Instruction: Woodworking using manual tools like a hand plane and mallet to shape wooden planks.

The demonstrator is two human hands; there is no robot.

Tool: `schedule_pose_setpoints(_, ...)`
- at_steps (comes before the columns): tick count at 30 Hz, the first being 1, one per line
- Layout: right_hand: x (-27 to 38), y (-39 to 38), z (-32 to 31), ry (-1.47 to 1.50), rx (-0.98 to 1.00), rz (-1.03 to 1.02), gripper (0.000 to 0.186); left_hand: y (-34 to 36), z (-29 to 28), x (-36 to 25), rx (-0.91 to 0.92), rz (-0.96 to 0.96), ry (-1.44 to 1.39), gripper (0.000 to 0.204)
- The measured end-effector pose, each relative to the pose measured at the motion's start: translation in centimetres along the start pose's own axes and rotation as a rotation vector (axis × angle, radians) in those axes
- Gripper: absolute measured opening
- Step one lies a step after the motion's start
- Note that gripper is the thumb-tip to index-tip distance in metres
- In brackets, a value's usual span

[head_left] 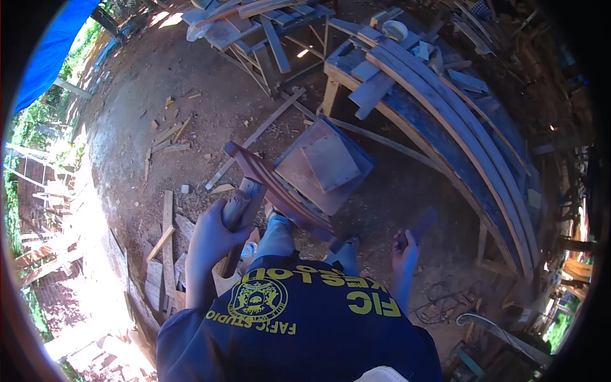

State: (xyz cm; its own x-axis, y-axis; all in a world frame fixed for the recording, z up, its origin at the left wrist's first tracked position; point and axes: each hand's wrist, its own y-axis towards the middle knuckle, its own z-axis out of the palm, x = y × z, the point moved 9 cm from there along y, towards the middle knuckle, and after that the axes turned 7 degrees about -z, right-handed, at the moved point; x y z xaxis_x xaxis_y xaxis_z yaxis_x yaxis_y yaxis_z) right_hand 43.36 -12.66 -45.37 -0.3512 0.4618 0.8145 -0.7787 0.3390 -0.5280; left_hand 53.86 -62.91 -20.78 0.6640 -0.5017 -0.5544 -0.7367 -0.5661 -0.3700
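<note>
My left hand [216,232] is wrapped round a thick wooden post [237,209] with a rough, rounded end. Just beyond it, a curved reddish-brown wooden frame with slats [280,192] slants across in front of my legs; whether the post joins it I cannot tell. On the right, my right hand [404,254] is closed on a thin, flat, dark reddish piece [422,223]. That piece is smeared by motion, so its material does not show. It is held apart from the slatted frame. Past the frame lies a stack of flat square boards [328,162].
A long workbench [420,143] loaded with planks curves along the right. Another wood-piled table [254,54] stands at the far side. Offcuts [168,134] and loose boards [167,223] lie on the dirt floor to the left. Tangled wire [445,302] lies at lower right.
</note>
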Motion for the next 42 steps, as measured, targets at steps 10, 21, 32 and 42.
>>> schedule_pose_setpoints(10,-3.2,-11.7,15.2,-0.01,0.033,0.081,0.032,12.9,-10.6,12.3,-0.08,-0.103,0.159,0.047)
schedule_pose_setpoints(21,-3.7,-16.0,22.8,-0.307,0.102,-0.016,0.04,15.4,-8.1,13.1,-0.017,-0.108,0.203,0.046)
schedule_pose_setpoints(32,-10.4,-18.3,32.3,-0.479,0.086,0.085,0.049,19.5,-12.7,27.2,-0.115,-0.371,0.2,0.05)
schedule_pose_setpoints(42,-17.9,-17.3,47.9,-0.47,0.09,-0.038,0.054,32.9,-18.6,40.4,0.011,-0.389,0.079,0.051)
